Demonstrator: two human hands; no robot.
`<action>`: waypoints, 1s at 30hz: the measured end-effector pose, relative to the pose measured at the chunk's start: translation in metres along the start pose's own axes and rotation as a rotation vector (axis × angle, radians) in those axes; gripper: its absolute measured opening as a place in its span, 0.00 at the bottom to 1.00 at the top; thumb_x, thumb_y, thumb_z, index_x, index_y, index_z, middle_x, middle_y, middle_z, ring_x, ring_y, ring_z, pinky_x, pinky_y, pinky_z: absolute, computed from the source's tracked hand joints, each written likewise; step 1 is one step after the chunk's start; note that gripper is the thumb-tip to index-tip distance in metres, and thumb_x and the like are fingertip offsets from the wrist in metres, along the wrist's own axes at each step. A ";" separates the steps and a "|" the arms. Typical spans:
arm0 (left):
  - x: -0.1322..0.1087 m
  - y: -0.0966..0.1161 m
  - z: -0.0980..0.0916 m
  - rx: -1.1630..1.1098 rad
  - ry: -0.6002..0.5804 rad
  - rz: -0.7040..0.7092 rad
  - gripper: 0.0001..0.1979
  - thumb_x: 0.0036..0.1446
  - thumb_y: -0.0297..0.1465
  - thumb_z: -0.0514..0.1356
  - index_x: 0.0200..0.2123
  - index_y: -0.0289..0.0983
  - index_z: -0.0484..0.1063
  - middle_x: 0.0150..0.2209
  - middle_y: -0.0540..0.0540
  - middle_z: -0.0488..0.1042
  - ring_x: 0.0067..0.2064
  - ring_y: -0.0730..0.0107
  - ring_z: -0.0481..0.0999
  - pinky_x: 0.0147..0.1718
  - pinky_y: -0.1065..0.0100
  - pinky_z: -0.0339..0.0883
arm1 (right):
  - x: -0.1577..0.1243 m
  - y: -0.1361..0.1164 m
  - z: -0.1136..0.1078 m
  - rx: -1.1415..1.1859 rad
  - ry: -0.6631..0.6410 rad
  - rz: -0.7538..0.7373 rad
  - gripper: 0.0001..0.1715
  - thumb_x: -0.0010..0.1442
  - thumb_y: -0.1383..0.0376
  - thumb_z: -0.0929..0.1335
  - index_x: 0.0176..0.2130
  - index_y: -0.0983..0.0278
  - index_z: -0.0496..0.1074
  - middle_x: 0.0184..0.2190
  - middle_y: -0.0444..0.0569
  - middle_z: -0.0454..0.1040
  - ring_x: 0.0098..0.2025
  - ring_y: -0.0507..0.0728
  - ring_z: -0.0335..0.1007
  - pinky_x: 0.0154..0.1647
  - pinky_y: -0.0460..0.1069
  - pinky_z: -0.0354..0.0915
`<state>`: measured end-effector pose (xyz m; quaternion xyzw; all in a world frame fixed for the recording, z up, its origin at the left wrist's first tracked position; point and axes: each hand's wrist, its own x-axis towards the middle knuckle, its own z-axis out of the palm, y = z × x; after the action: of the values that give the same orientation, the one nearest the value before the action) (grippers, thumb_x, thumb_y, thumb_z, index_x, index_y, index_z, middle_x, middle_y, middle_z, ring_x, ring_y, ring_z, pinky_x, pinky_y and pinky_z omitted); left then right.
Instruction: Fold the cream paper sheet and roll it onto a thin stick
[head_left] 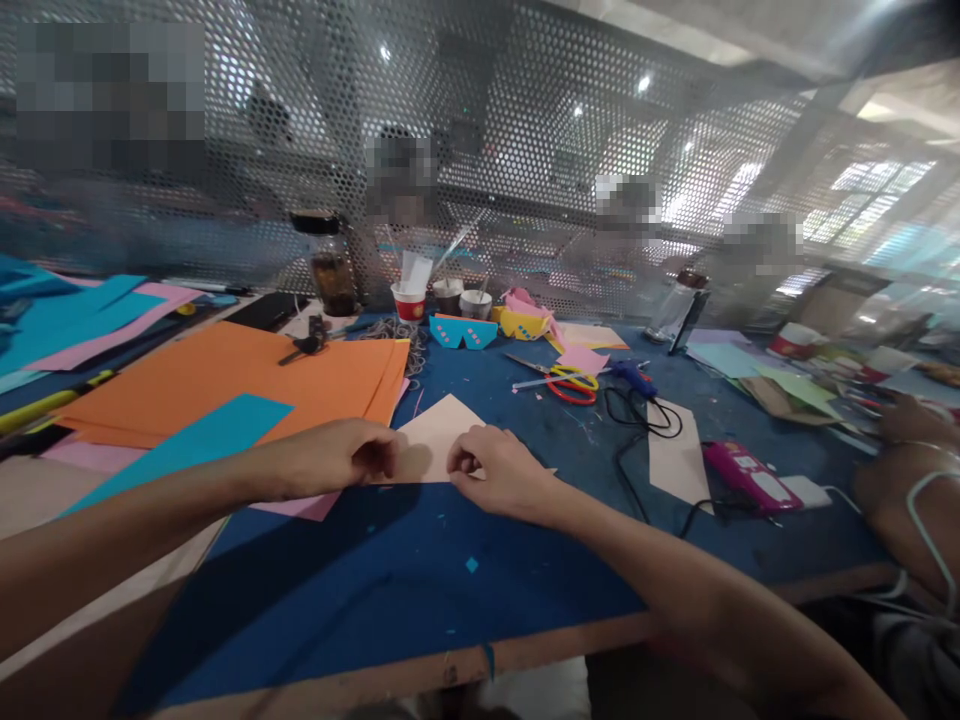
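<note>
A pale peach paper piece [437,436] lies on the blue table top [420,580], its upper corner pointing away from me. My left hand [341,456] is closed in a pinch on the paper's left edge. My right hand [501,470] is closed in a pinch on its right side, fingertips curled onto the sheet. Both forearms reach in from the bottom of the view.
Orange sheets [247,375] and a cyan sheet [187,440] lie at left. Scissors [566,383], a glue gun with black cord [637,385], cups [409,298], a jar [333,270] and paper masks [463,332] sit farther back. Another person's arm [911,470] rests at right.
</note>
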<state>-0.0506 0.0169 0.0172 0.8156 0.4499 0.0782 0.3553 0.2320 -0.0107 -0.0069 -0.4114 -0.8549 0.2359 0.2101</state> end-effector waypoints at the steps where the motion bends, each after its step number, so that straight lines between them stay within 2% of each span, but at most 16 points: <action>1: 0.000 -0.001 -0.001 -0.017 -0.025 -0.003 0.10 0.55 0.41 0.63 0.30 0.41 0.79 0.32 0.47 0.82 0.38 0.59 0.80 0.40 0.65 0.71 | 0.000 -0.001 -0.001 0.002 -0.002 0.003 0.05 0.63 0.73 0.74 0.39 0.63 0.78 0.36 0.45 0.78 0.40 0.55 0.71 0.48 0.51 0.62; 6: -0.003 -0.004 -0.004 -0.070 -0.050 -0.047 0.07 0.52 0.37 0.63 0.32 0.41 0.79 0.34 0.47 0.83 0.39 0.59 0.81 0.42 0.64 0.72 | 0.000 -0.002 -0.002 0.007 -0.016 0.004 0.06 0.63 0.73 0.73 0.38 0.63 0.78 0.37 0.45 0.78 0.40 0.55 0.71 0.47 0.51 0.62; 10: -0.011 -0.007 -0.007 -0.107 -0.023 -0.074 0.11 0.51 0.38 0.64 0.36 0.40 0.81 0.38 0.47 0.84 0.43 0.57 0.83 0.44 0.64 0.73 | 0.000 -0.001 -0.002 0.003 -0.015 0.005 0.06 0.63 0.73 0.73 0.39 0.63 0.78 0.37 0.45 0.78 0.40 0.55 0.71 0.47 0.50 0.62; 14: -0.026 -0.017 -0.010 -0.126 0.085 -0.120 0.15 0.51 0.37 0.63 0.40 0.39 0.81 0.42 0.45 0.86 0.47 0.57 0.84 0.46 0.62 0.74 | 0.000 -0.002 -0.002 0.010 -0.021 0.001 0.07 0.63 0.74 0.74 0.38 0.63 0.77 0.36 0.45 0.78 0.40 0.54 0.71 0.47 0.50 0.62; 20: -0.040 -0.038 -0.010 -0.118 0.291 -0.167 0.17 0.55 0.44 0.61 0.42 0.42 0.79 0.46 0.42 0.86 0.49 0.53 0.84 0.49 0.59 0.75 | 0.000 -0.005 -0.004 0.021 -0.029 0.022 0.08 0.62 0.76 0.74 0.38 0.64 0.78 0.37 0.45 0.78 0.40 0.54 0.72 0.47 0.50 0.63; 25: -0.038 -0.035 0.002 -0.071 0.352 -0.177 0.20 0.58 0.53 0.63 0.40 0.43 0.79 0.46 0.42 0.86 0.49 0.49 0.84 0.49 0.56 0.75 | -0.002 -0.005 -0.005 0.024 -0.030 0.037 0.08 0.62 0.75 0.74 0.38 0.63 0.77 0.37 0.45 0.79 0.40 0.55 0.72 0.46 0.50 0.63; 28: -0.040 -0.029 0.014 -0.047 0.336 -0.190 0.23 0.60 0.57 0.66 0.40 0.43 0.79 0.43 0.44 0.86 0.46 0.52 0.84 0.46 0.58 0.74 | -0.002 -0.004 -0.006 0.025 -0.031 0.043 0.07 0.63 0.74 0.73 0.38 0.63 0.77 0.37 0.46 0.79 0.41 0.55 0.73 0.46 0.50 0.63; 30: -0.041 -0.025 0.020 -0.001 0.324 -0.206 0.22 0.61 0.56 0.67 0.38 0.43 0.78 0.38 0.46 0.84 0.41 0.56 0.83 0.41 0.61 0.73 | -0.002 -0.004 -0.006 0.025 -0.032 0.049 0.07 0.63 0.74 0.73 0.38 0.62 0.78 0.37 0.46 0.79 0.41 0.55 0.73 0.46 0.51 0.63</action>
<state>-0.0831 -0.0172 -0.0061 0.7418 0.5823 0.1722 0.2847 0.2341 -0.0135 -0.0004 -0.4258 -0.8448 0.2584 0.1956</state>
